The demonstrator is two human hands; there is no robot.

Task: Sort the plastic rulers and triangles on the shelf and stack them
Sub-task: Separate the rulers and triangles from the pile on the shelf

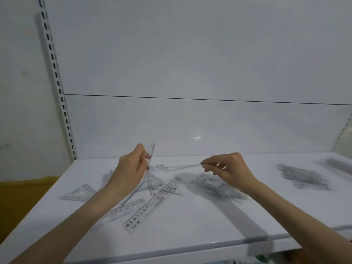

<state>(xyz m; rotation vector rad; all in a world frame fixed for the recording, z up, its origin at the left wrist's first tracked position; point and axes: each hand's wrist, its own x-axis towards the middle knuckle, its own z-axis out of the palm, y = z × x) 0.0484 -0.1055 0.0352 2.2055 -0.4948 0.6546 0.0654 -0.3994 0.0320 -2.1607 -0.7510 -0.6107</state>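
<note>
– Left hand (131, 168) status?
– Thumb + fingers pinch a clear triangle (151, 152), tip up, held above the shelf (190, 225).
– Rest of the stock?
– Loose pile (152, 195) of clear rulers + triangles lies flat mid-shelf, overlapping, below both hands.
– Right hand (228, 168)?
– Fingertips pinch the end of a thin clear piece (182, 166), edge-on; ruler or triangle, can't tell. Blurred grey stack (301, 176) lies further right on shelf.

Rulers (146, 212) overlapping triangles (78, 192) mid-shelf (190, 231); stack (302, 176) far right
</note>
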